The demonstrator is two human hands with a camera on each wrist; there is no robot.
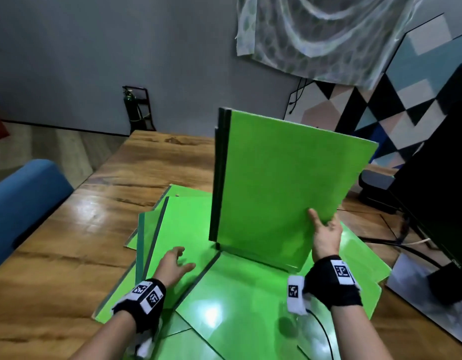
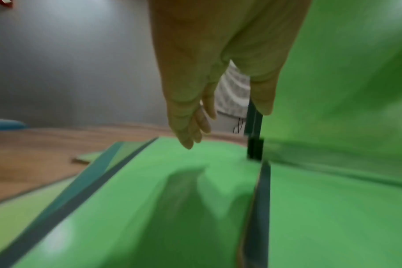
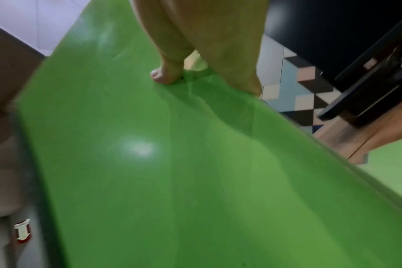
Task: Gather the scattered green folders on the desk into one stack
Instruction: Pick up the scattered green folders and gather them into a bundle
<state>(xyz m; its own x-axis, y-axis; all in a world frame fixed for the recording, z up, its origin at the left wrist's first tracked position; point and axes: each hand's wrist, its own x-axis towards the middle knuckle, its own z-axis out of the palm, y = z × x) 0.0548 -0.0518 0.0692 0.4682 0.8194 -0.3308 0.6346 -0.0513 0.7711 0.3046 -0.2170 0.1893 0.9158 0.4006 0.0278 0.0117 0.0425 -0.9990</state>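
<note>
Standing on edge, a bundle of folders is gripped at its right edge by the right hand, thumb in front, long axis upright, spines leftward. The left hand is held slack and holding nothing, just above the flat folders fanned on the worktop. Open room is noted leftward; a monitor crowds the right.

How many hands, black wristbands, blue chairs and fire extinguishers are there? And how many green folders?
Hands: 2 (left hand, right hand)
Black wristbands: 2
Blue chair: 1
Fire extinguisher: 1
Total: 6
The green folders overlap too much to count.
</note>
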